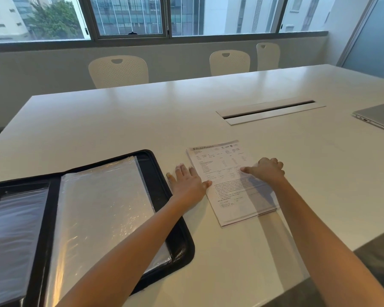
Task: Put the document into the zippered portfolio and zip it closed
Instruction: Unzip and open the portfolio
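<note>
A printed white document (228, 171), a thin stack of sheets, lies flat on the white table (142, 111) right of centre. The black zippered portfolio (162, 196) lies open at the left, its clear plastic sleeves (102, 202) facing up. My left hand (186, 182) rests flat on the table between portfolio and document, fingers spread, its thumb touching the paper's left edge. My right hand (266, 171) presses on the document's right side, fingers curled, index finger pointing left across the page. Neither hand grips anything.
A cable slot with a raised white lid (268, 110) sits in the table's middle. A closed grey laptop (377, 117) lies at the right edge. Three white chairs (119, 70) stand along the far side under the windows. The table's near-right corner drops off by my right forearm.
</note>
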A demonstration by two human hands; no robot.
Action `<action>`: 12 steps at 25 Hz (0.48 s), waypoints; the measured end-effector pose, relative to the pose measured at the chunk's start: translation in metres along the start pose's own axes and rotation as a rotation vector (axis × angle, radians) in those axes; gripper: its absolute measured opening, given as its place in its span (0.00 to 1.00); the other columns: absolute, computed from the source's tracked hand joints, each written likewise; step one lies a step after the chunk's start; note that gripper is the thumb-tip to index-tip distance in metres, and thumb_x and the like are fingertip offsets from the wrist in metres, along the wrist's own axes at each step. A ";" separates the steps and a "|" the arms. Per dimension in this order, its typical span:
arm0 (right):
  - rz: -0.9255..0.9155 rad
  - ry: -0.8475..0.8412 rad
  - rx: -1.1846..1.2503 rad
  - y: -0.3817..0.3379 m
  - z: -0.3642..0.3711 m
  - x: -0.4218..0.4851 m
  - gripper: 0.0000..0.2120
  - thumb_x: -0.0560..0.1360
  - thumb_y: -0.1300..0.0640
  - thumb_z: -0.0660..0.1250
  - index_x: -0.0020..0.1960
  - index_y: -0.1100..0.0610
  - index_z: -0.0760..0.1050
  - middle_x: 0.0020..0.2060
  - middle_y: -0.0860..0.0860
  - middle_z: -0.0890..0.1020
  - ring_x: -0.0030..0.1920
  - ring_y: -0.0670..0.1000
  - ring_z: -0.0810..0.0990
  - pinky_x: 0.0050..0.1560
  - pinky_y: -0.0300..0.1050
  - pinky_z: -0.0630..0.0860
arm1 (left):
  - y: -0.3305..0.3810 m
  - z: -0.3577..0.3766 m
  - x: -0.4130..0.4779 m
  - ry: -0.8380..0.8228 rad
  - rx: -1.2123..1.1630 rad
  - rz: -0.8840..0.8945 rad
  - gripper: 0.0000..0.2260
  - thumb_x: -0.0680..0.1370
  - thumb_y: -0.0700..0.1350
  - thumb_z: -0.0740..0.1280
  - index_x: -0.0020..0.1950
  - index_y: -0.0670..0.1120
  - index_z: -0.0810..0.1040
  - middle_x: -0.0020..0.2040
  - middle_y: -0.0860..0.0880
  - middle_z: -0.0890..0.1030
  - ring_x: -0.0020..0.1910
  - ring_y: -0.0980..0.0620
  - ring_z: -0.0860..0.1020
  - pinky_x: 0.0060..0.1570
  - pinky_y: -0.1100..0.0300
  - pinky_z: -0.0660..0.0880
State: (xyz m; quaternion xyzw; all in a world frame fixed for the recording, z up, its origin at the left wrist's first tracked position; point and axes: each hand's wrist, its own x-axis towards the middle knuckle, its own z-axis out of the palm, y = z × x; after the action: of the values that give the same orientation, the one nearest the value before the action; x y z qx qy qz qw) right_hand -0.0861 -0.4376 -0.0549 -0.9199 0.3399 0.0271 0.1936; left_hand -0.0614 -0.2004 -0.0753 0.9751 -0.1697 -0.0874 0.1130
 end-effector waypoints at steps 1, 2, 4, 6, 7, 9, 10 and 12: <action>0.007 -0.038 0.081 0.001 -0.005 0.004 0.32 0.69 0.36 0.70 0.58 0.62 0.72 0.54 0.60 0.74 0.59 0.61 0.70 0.56 0.53 0.68 | 0.000 -0.001 0.000 -0.007 0.005 -0.002 0.36 0.80 0.62 0.52 0.78 0.41 0.45 0.78 0.36 0.44 0.76 0.37 0.41 0.69 0.33 0.37; 0.008 -0.075 0.179 0.002 -0.010 0.007 0.27 0.70 0.40 0.72 0.53 0.62 0.72 0.47 0.58 0.74 0.55 0.59 0.71 0.53 0.52 0.68 | 0.000 -0.002 -0.001 -0.011 0.008 -0.002 0.35 0.80 0.62 0.51 0.78 0.41 0.45 0.78 0.36 0.44 0.76 0.37 0.41 0.68 0.33 0.36; 0.025 -0.127 0.297 0.005 -0.016 0.013 0.23 0.72 0.47 0.72 0.56 0.64 0.71 0.47 0.58 0.75 0.56 0.61 0.73 0.58 0.53 0.70 | -0.001 -0.004 -0.002 -0.016 0.008 0.000 0.34 0.81 0.61 0.51 0.78 0.42 0.45 0.78 0.36 0.44 0.76 0.37 0.41 0.68 0.32 0.35; 0.050 -0.146 0.277 0.002 -0.015 0.012 0.22 0.74 0.52 0.69 0.61 0.65 0.70 0.56 0.60 0.76 0.61 0.63 0.73 0.64 0.57 0.69 | -0.001 -0.005 -0.004 -0.020 0.001 -0.002 0.34 0.81 0.61 0.51 0.78 0.42 0.45 0.78 0.37 0.44 0.76 0.37 0.41 0.68 0.32 0.35; 0.054 -0.143 0.271 -0.001 -0.014 0.012 0.20 0.74 0.55 0.68 0.61 0.65 0.71 0.58 0.61 0.77 0.61 0.63 0.73 0.64 0.57 0.70 | 0.000 -0.005 -0.004 -0.019 -0.003 -0.002 0.34 0.81 0.61 0.52 0.78 0.42 0.46 0.78 0.37 0.44 0.76 0.37 0.41 0.68 0.32 0.35; 0.023 -0.121 0.364 -0.002 -0.013 0.010 0.14 0.75 0.60 0.65 0.59 0.65 0.72 0.56 0.60 0.78 0.55 0.61 0.76 0.56 0.53 0.74 | 0.000 -0.006 -0.005 -0.004 0.005 0.005 0.34 0.81 0.61 0.52 0.78 0.42 0.47 0.78 0.37 0.46 0.77 0.37 0.42 0.67 0.32 0.34; 0.005 -0.120 0.479 -0.001 -0.013 0.009 0.12 0.76 0.62 0.64 0.58 0.63 0.71 0.54 0.59 0.78 0.51 0.59 0.77 0.49 0.51 0.74 | 0.000 -0.006 -0.005 0.008 0.008 0.007 0.33 0.81 0.60 0.52 0.78 0.42 0.48 0.78 0.37 0.47 0.77 0.37 0.42 0.67 0.32 0.33; -0.034 -0.124 0.721 0.007 -0.014 0.005 0.10 0.76 0.64 0.64 0.57 0.59 0.70 0.53 0.57 0.79 0.46 0.56 0.79 0.43 0.48 0.74 | -0.004 -0.005 -0.005 0.034 -0.015 0.019 0.31 0.81 0.59 0.53 0.77 0.43 0.53 0.78 0.37 0.50 0.77 0.38 0.45 0.68 0.31 0.34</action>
State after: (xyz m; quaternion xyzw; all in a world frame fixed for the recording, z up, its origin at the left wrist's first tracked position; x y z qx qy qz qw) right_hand -0.0873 -0.4508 -0.0447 -0.7946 0.2998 -0.0420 0.5262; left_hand -0.0639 -0.1942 -0.0705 0.9739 -0.1762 -0.0708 0.1240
